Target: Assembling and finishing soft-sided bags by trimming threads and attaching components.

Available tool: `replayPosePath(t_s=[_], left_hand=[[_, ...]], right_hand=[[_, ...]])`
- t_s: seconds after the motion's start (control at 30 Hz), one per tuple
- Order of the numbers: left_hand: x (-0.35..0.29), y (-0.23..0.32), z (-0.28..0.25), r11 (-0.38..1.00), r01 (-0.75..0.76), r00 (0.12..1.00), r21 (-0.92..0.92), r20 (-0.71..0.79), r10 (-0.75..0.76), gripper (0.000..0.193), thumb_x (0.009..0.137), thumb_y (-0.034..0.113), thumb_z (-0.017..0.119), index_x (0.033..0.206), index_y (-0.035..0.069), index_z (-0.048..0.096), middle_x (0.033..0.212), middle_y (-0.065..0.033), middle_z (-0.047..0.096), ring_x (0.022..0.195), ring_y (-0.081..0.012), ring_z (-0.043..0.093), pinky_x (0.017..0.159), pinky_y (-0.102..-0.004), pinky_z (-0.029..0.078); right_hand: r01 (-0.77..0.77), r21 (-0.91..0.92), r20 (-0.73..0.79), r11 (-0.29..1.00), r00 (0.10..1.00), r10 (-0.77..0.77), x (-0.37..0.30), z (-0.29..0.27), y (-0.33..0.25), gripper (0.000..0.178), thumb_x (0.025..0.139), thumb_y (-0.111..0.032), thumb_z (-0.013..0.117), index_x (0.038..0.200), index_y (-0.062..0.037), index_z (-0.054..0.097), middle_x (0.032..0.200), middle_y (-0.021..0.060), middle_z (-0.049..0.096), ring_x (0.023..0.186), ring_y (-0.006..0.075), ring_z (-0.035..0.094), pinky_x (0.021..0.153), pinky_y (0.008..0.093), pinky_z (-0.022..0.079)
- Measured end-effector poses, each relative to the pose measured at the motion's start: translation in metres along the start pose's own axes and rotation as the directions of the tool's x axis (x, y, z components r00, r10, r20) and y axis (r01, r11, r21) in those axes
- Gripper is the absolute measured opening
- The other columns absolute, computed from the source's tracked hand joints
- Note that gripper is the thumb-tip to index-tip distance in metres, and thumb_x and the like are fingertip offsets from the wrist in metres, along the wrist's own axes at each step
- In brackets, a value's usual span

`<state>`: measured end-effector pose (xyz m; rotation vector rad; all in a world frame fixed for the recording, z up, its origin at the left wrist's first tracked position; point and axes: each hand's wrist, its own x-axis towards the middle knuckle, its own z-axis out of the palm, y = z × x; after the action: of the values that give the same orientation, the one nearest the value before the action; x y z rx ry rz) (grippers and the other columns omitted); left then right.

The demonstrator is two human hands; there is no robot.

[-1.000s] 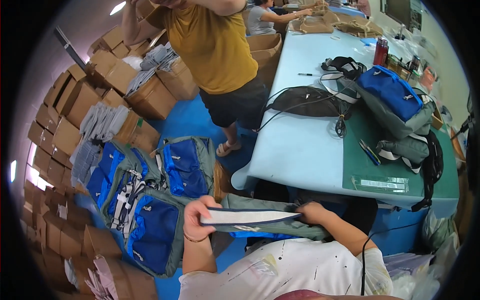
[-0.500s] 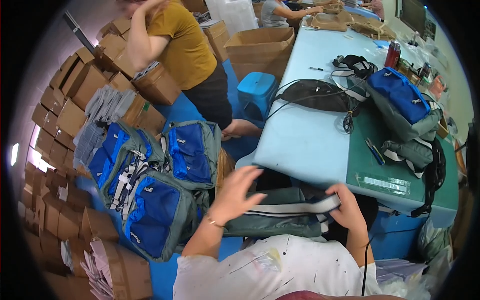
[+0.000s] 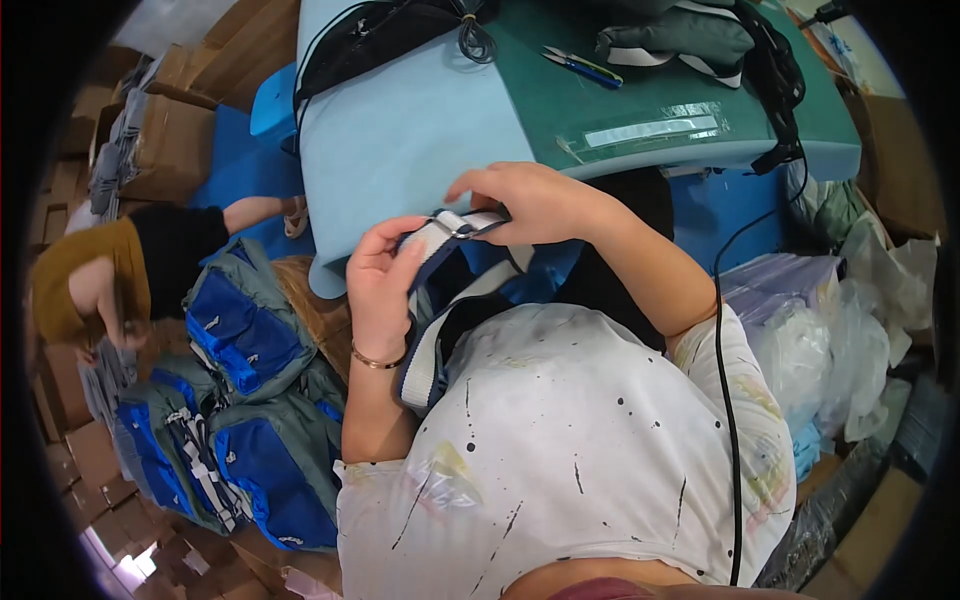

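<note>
My left hand (image 3: 378,285) pinches a white webbing strap (image 3: 424,358) with dark blue edges, thumb and fingers closed on it. A metal-looking slider buckle (image 3: 460,231) sits on the strap between my two hands. My right hand (image 3: 535,205) grips the strap just past the buckle, its index finger raised and bent. The strap loops down past my left wrist and across my lap. What it is attached to is mostly hidden behind my hands and body.
The light blue table (image 3: 400,140) with a green mat (image 3: 560,110) lies ahead, bearing snips (image 3: 585,68) and a grey-green bag (image 3: 675,45). Blue-and-grey bags (image 3: 275,470) are stacked at left, near a person (image 3: 110,270). A black cable (image 3: 722,380) hangs by my right arm.
My view has tipped down. My left hand, open before, has closed on the strap, and both hands have come together at its buckle. The person at left now bends lower.
</note>
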<state>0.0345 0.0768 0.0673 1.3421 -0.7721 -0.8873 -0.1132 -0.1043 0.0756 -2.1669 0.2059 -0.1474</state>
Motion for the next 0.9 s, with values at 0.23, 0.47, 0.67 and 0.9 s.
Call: replayPosePath(t_s=[0.23,0.47,0.67,0.9], left_hand=[[-0.003,0.021,0.03,0.996,-0.077,0.997,-0.037,0.019,0.078,0.05,0.075,0.004,0.068,0.121,-0.002,0.051,0.111,-0.008,0.057,0.103,-0.0161,0.054,0.093,-0.0288,0.043],[0.007,-0.004,0.043,0.779,-0.438,0.895,0.449,0.132,0.426,0.059,0.061,0.004,0.08,0.115,0.001,0.057,0.103,-0.0104,0.06,0.089,-0.0207,0.058,0.082,-0.0295,0.047],[0.017,0.005,0.053,0.821,-0.432,0.887,0.374,0.013,0.461,0.057,0.066,0.007,0.08,0.117,-0.001,0.056,0.113,-0.0127,0.061,0.101,-0.0207,0.06,0.09,-0.0317,0.047],[0.056,0.113,0.042,0.598,-0.731,0.581,0.329,-0.159,0.798,0.052,0.074,-0.003,0.073,0.122,-0.003,0.052,0.116,-0.0139,0.06,0.104,-0.0187,0.058,0.091,-0.0316,0.048]], right_hand=[[0.158,0.614,-0.126,0.773,0.987,-0.102,-0.027,-0.011,0.009,0.042,0.075,-0.012,0.073,0.112,-0.0004,0.056,0.104,0.0042,0.061,0.099,0.0116,0.056,0.085,0.0267,0.045],[0.067,0.838,-0.067,0.542,0.998,-0.02,-0.041,-0.019,0.023,0.043,0.08,-0.015,0.067,0.118,0.0033,0.058,0.111,0.0108,0.063,0.102,0.0151,0.059,0.089,0.0279,0.046],[0.03,0.825,-0.104,0.564,0.99,0.1,-0.033,-0.017,0.015,0.047,0.077,-0.013,0.072,0.119,0.0009,0.057,0.105,0.009,0.064,0.096,0.0137,0.06,0.084,0.0248,0.047],[0.065,0.352,-0.213,0.934,0.977,0.012,-0.029,-0.022,0.013,0.045,0.078,-0.014,0.072,0.119,-0.0028,0.055,0.094,0.0041,0.063,0.082,0.0128,0.058,0.078,0.0237,0.045]])
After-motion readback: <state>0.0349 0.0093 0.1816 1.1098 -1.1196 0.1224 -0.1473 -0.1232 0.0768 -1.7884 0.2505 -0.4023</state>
